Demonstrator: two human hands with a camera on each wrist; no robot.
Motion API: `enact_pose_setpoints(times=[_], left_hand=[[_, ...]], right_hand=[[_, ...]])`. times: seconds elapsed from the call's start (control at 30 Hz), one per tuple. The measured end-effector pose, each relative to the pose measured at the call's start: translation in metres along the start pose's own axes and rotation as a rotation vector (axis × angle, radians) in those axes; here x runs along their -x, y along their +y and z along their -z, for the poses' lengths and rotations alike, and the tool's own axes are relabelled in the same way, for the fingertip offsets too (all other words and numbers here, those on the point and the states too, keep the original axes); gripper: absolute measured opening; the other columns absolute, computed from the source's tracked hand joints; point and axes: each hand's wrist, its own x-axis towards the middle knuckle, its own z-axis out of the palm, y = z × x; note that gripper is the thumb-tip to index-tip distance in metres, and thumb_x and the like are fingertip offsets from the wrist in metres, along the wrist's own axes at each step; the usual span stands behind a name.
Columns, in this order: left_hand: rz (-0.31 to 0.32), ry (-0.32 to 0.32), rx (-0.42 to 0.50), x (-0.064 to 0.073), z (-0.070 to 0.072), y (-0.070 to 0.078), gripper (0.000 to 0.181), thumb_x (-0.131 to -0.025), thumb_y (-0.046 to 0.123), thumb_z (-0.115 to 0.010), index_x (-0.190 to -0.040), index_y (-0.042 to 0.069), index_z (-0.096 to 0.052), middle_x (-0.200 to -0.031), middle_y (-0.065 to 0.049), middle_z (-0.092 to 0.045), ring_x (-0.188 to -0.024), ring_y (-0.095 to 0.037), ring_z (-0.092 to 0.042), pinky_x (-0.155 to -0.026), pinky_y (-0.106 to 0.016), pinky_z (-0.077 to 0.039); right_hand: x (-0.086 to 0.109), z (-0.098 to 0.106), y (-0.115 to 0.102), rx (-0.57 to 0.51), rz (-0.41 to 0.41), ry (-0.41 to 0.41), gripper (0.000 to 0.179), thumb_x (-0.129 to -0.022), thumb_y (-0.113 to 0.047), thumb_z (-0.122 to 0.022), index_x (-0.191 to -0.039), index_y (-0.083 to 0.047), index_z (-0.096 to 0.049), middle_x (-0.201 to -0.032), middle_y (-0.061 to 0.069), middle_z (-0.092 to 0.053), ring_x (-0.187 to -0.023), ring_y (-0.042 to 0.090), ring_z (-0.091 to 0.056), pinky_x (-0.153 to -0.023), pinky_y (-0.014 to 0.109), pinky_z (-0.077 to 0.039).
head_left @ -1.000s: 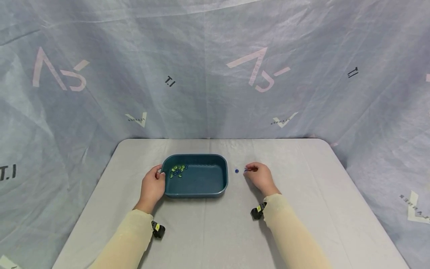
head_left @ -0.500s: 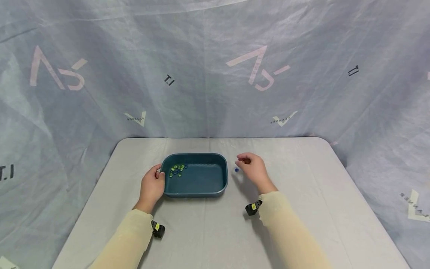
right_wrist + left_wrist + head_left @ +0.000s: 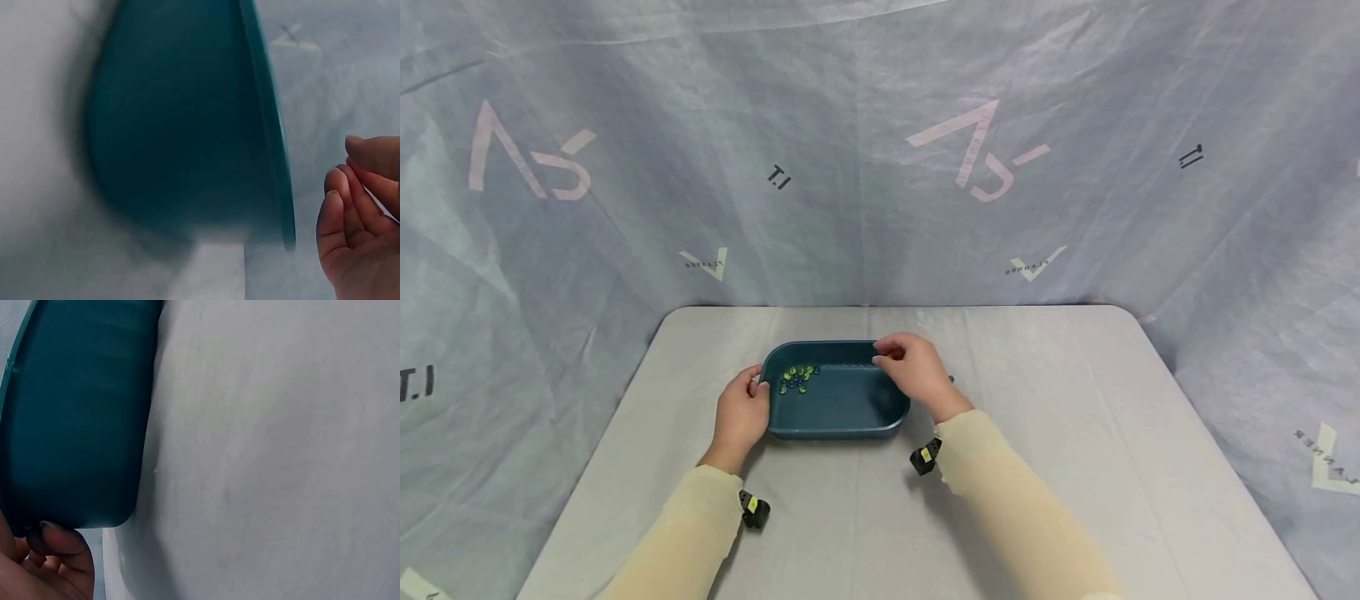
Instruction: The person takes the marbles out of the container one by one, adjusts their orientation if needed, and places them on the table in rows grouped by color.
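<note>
A dark teal rectangular tray stands on the table, with several small green and blue glass marbles clustered at its left end. My left hand grips the tray's left end, and the left wrist view shows its curled fingers at the tray's corner. Over the tray's right end, my right hand holds its thumb and fingers in a pinch. It seems to pinch a small blue marble, which the fingertips hide. In the right wrist view, the right hand is beside the tray's rim.
A small blue marble lies on the table just right of my right wrist. White cloth covers the table. Behind it hangs a grey printed sheet. Black wrist cameras sit on both cuffs.
My right hand has lifted from beside the blue marbles on the table and moved left over the tray. The left hand and tray have stayed in place.
</note>
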Motion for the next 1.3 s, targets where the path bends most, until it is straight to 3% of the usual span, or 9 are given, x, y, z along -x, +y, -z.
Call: enact_pose_setpoints(times=[0.53,0.8,0.97,1.3], left_hand=[[-0.007,0.006,0.000,0.000,0.000,-0.001,0.035,-0.097,0.020,-0.048,-0.130,0.011,-0.053,-0.077,-0.006,-0.045,-0.066,-0.022,-0.043,-0.060,-0.035,-0.033],[-0.011,0.005,-0.009,0.000,0.000,-0.001,0.036,-0.097,0.021,-0.048,-0.131,0.011,-0.053,-0.077,-0.006,-0.044,-0.065,-0.022,-0.042,-0.060,-0.035,-0.033],[0.003,-0.001,-0.011,0.001,-0.001,-0.002,0.035,-0.097,0.021,-0.047,-0.131,0.012,-0.052,-0.077,-0.006,-0.044,-0.065,-0.022,-0.043,-0.059,-0.034,-0.033],[0.001,-0.008,-0.014,-0.001,-0.001,-0.002,0.035,-0.098,0.021,-0.047,-0.131,0.012,-0.052,-0.077,-0.006,-0.044,-0.064,-0.022,-0.042,-0.059,-0.035,-0.033]], right_hand=[[-0.030,-0.049,-0.035,0.041,-0.040,-0.161,0.015,-0.089,-0.022,-0.065,-0.104,-0.019,-0.067,-0.093,-0.007,-0.060,-0.084,0.011,-0.055,-0.071,0.029,-0.048],[-0.036,-0.077,-0.031,0.122,-0.046,-0.203,0.016,-0.088,-0.020,-0.066,-0.103,-0.016,-0.070,-0.093,-0.007,-0.060,-0.080,0.010,-0.055,-0.070,0.027,-0.047],[-0.036,-0.089,-0.026,0.104,-0.090,-0.225,0.019,-0.088,-0.016,-0.066,-0.106,-0.011,-0.070,-0.090,-0.006,-0.061,-0.078,0.010,-0.056,-0.068,0.028,-0.047],[-0.039,-0.106,-0.017,0.114,-0.137,-0.171,0.023,-0.087,-0.016,-0.067,-0.110,-0.015,-0.069,-0.097,-0.006,-0.061,-0.084,0.009,-0.056,-0.071,0.029,-0.047]])
